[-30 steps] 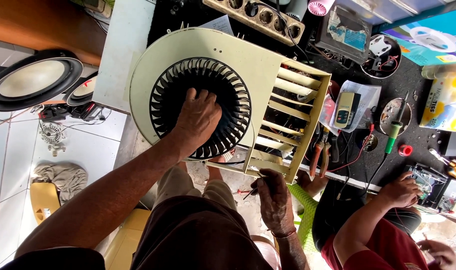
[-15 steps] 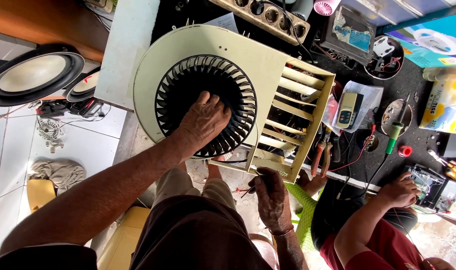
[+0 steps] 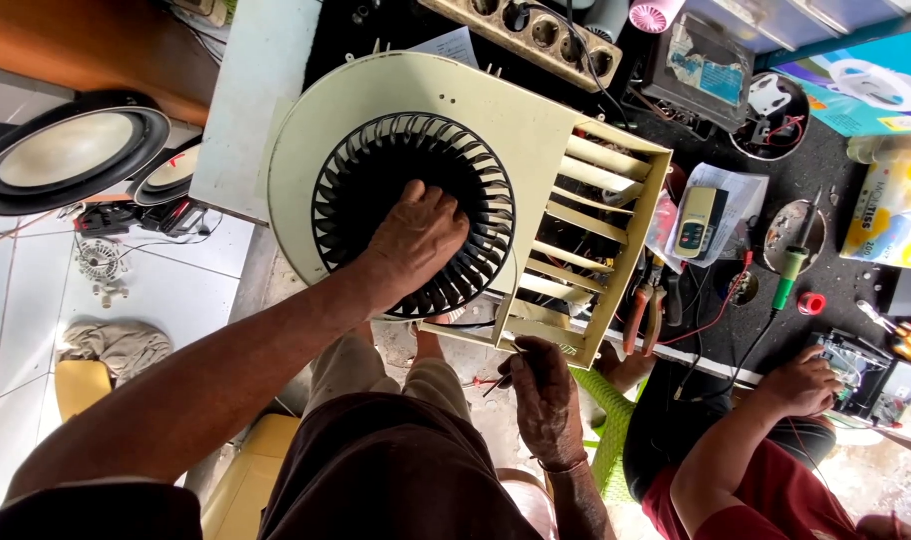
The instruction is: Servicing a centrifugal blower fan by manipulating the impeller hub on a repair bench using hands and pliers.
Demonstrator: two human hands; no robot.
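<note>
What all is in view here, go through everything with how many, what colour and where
blower housing: one, cream, centre
fan wheel: one, black, inside housing
outlet louvres: several, cream, housing's right side
power strip: one, beige, top
speakers: two, black with pale cones, left
multimeter: one, yellowish, right of housing
pliers: one, orange handles, below multimeter
soldering iron: one, green handle, right
rag: one, grey, floor left
co-worker's hand: one, at circuit board, lower right
left hand: on fan wheel
right hand: under housing's lower edge
</note>
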